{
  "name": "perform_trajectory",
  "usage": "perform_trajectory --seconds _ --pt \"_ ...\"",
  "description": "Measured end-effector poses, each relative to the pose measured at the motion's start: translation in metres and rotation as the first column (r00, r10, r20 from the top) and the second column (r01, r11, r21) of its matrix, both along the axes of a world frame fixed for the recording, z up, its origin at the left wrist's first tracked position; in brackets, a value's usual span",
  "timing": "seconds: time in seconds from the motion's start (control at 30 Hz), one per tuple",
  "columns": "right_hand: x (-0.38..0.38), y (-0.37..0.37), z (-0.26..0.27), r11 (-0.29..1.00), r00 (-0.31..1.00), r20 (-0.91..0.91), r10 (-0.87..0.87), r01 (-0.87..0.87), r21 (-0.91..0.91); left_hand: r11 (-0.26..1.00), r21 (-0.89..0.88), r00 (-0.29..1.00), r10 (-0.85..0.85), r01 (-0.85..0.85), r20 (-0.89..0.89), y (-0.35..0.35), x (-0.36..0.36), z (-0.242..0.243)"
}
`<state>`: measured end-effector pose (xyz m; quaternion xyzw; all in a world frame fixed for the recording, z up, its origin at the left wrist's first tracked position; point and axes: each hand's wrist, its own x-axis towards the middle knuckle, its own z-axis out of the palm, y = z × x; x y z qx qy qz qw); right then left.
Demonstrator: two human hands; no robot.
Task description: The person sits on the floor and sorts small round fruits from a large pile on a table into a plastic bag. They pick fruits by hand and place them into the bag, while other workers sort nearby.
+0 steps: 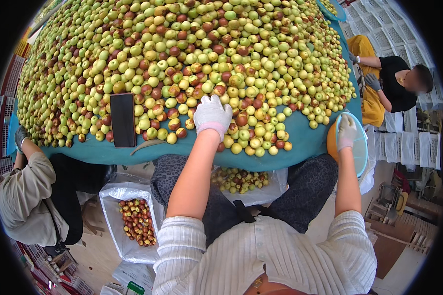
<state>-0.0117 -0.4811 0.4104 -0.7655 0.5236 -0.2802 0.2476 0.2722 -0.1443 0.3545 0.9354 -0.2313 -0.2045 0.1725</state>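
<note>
A wide heap of green, yellow and red-brown jujubes (221,59) covers the teal cloth (306,142) before me. My left hand (213,117), in a white knit glove, rests at the heap's near edge with its fingertips down among the fruit. Its palm faces away, so whether it grips a jujube is hidden. My right hand (346,133), gloved too, is over the light-blue plastic basket (359,151) at the cloth's right edge. Its fingers are curled and partly hidden. An orange container (332,142) shows beside the basket. Left of my left hand lies a dark smartphone (123,121).
A plastic-lined crate (109,206) of redder jujubes stands at floor level, left of my legs. Another lined crate (251,199) holds greener ones between my knees. Gloved co-workers sit at left (33,195) and right (395,81). Stacked crates (409,147) line the right side.
</note>
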Motion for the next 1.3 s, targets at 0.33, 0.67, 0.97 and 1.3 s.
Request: perform_trajectory --seconds 0.33,0.67,0.97,1.3 --pt "-0.025 -0.019 -0.012 0.873 0.714 -0.698 -0.059 -0.302 -0.383 1.000 0.001 1.000 0.003 -0.003 0.016 -0.001 -0.003 0.004" --pt "0.266 0.028 -0.036 0.706 0.661 -0.696 0.279 -0.633 -0.318 0.994 -0.104 0.995 0.028 -0.038 -0.094 0.001 0.000 0.001" --pt "0.301 0.034 -0.026 0.892 0.630 -0.724 0.281 -0.450 -0.045 0.989 -0.147 0.997 -0.002 -0.010 -0.083 0.000 -0.005 -0.007" --pt "0.212 0.111 -0.068 0.644 0.627 -0.473 0.618 -0.750 -0.152 0.968 -0.246 0.986 -0.090 0.053 -0.140 -0.001 -0.007 -0.022"
